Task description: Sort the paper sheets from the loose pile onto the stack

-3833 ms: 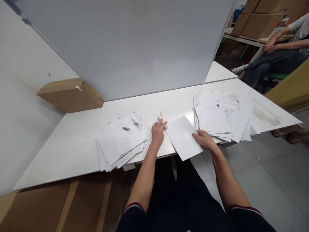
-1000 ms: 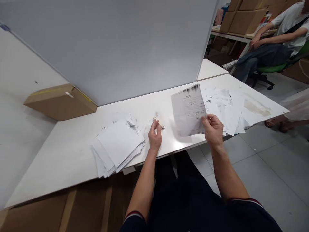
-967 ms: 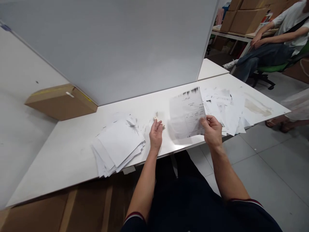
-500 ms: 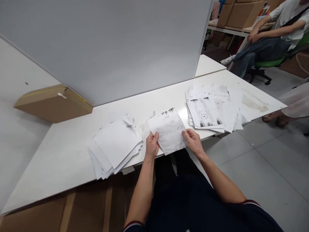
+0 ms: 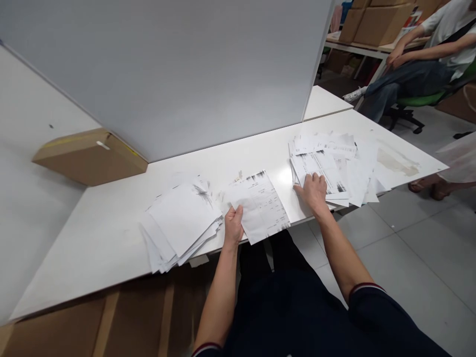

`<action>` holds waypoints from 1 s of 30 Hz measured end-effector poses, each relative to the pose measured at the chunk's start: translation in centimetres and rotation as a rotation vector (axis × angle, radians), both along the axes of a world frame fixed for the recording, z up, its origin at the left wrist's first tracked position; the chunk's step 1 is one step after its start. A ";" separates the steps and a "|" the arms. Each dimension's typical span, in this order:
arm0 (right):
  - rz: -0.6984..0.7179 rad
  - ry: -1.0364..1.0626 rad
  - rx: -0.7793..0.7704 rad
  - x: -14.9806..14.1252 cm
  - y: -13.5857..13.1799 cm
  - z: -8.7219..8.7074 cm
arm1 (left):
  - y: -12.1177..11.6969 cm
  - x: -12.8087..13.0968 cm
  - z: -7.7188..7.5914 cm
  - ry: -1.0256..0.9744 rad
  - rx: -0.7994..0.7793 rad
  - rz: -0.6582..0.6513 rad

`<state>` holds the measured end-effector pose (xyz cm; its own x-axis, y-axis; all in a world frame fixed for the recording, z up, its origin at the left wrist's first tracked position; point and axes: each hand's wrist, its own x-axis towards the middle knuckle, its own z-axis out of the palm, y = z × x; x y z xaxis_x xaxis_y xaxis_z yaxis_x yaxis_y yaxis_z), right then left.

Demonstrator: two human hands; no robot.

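My left hand [image 5: 234, 224] is closed on the left edge of a printed sheet of paper [image 5: 262, 206], thumb on top. That sheet is at the table's front edge, its print running along the far and right sides. My right hand [image 5: 314, 192] rests on the right-hand pile, over a sheet with dark smudged print [image 5: 332, 173]. Its thumb is spread away to the left and the fingers bend onto the paper. To the left of my left hand lies a fanned stack of mostly blank-looking sheets [image 5: 184, 218].
A tall grey panel [image 5: 186, 74] stands along the back of the white table [image 5: 100, 233]. A cardboard box [image 5: 92, 158] sits at the back left. Cardboard boxes [image 5: 130, 317] are below the table. A seated person [image 5: 420, 69] is at the far right, beside another table.
My right hand has let go of the printed sheet and moved right onto the right-hand pile. My left hand still holds the sheet, which has tilted slightly. The view has shifted a little.
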<state>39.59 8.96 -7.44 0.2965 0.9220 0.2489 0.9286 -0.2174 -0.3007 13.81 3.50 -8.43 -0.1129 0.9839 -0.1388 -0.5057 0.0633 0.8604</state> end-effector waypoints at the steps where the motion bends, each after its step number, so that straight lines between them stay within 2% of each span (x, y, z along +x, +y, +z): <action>1: 0.019 -0.011 -0.009 0.2 0.2 -0.3 | 0.0 0.0 0.1 0.001 -0.008 -0.001; 4: 0.081 -0.019 -0.017 0.6 0.3 -0.2 | -0.1 0.1 0.3 0.006 -0.019 -0.009; 7: 0.121 -0.045 -0.054 0.9 0.2 0.6 | -0.1 0.1 0.3 0.015 -0.009 -0.004; 10: 0.073 -0.065 -0.113 0.8 -0.1 1.8 | 0.0 0.1 0.1 0.011 -0.001 0.000; 12: 0.015 -0.079 -0.075 0.7 -0.7 2.8 | 0.0 0.0 -0.2 0.008 0.008 0.003; 15: 0.048 -0.073 0.151 0.6 -2.1 4.8 | 0.1 -0.1 -0.4 0.004 0.023 0.005; 17: 0.105 0.015 0.346 0.5 -3.3 6.3 | 0.1 -0.1 -0.5 0.004 0.027 0.003; 20: 0.055 0.303 0.628 0.0 -4.8 7.9 | 0.0 -0.1 -0.5 0.014 0.016 0.002; 22: 0.012 0.533 0.718 -0.7 -5.3 8.0 | 0.0 -0.1 -0.5 0.018 0.007 0.004; 24: 0.047 0.725 0.643 -1.5 -5.6 7.0 | 0.0 -0.1 -0.6 0.020 0.010 0.007; 26: 0.109 0.832 0.443 -2.6 -5.8 5.4 | 0.0 -0.1 -0.6 0.014 0.019 0.010; 28: 0.153 0.834 0.247 -3.6 -6.3 3.6 | 0.0 0.0 -0.5 0.000 0.025 0.026; 30: 0.184 0.763 0.128 -4.6 -6.8 2.3 | -0.1 0.1 -0.2 -0.010 0.018 0.043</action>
<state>34.96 2.12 -5.18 0.2738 0.9506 0.1462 0.4739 -0.0011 -0.8806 13.89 3.42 -8.64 -0.1543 0.9803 -0.1229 -0.5160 0.0261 0.8562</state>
